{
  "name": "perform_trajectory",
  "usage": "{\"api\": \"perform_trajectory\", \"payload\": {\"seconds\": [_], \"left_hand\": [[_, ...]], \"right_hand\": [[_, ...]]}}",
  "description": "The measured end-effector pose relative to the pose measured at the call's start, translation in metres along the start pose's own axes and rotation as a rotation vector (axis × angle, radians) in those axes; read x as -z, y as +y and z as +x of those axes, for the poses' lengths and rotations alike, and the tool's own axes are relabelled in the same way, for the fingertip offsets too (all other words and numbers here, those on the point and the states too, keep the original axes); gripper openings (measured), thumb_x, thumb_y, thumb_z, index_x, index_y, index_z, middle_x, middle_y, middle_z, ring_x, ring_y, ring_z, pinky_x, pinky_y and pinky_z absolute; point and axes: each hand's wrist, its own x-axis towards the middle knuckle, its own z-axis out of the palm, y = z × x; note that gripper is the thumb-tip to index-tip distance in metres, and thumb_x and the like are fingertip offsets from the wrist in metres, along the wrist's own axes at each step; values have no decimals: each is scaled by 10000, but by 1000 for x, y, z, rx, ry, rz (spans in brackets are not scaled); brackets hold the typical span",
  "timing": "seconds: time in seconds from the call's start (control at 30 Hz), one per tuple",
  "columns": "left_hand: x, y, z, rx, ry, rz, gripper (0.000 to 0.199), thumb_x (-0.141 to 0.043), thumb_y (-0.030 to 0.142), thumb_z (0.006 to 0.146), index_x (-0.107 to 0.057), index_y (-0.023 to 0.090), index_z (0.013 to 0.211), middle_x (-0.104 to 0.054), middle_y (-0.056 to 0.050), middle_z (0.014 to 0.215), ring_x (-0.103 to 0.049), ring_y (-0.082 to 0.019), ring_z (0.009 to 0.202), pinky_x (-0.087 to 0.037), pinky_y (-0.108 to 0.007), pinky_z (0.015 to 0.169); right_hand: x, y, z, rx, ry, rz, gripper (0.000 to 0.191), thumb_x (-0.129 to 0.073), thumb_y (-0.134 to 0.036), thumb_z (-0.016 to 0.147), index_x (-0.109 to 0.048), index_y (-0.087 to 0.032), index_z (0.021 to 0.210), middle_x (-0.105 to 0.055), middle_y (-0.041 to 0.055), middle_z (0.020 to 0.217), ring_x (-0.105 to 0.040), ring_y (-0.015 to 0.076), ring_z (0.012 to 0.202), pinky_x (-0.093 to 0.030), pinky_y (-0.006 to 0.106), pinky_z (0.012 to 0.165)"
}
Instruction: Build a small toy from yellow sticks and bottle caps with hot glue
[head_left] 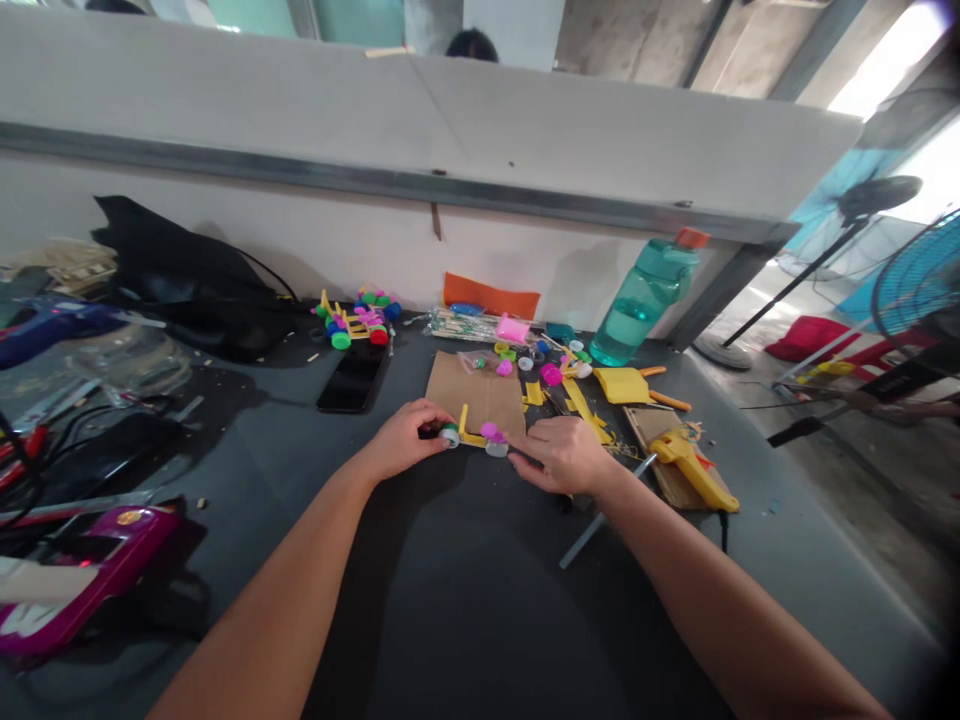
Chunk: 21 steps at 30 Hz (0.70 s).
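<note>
My left hand (409, 437) pinches a green-and-grey bottle-cap wheel (451, 435) at the left end of a small toy car. A yellow stick frame (471, 438) joins it to pink and clear cap wheels (493, 436) on the right, with one yellow stick pointing up. At those right wheels is the extended index finger of my right hand (562, 455); its thumb is apart below and the other fingers curl. The car is at the near edge of a brown cardboard piece (457, 385). Whether the right fingertip presses on the wheel is hard to see.
A yellow glue gun (694, 470) lies right, before a teal water bottle (634, 305). Loose caps (551, 373) and yellow strips (585, 408) are scattered behind my right hand. A phone (355, 378), finished-looking cap cars (360, 320) and a purple device (112, 565) are left.
</note>
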Motion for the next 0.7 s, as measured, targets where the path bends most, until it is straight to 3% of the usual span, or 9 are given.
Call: {"api": "perform_trajectory", "payload": {"seconds": [0.7], "left_hand": [[0, -3, 1, -6, -8, 8, 295, -644, 343, 709, -641, 224, 980, -566, -34, 952, -559, -176, 818, -465, -328, 758]], "right_hand": [[-1, -1, 1, -18, 45, 92, 284, -439, -278, 863, -642, -220, 1052, -593, 17, 643, -540, 128, 615, -371, 265, 562]]}}
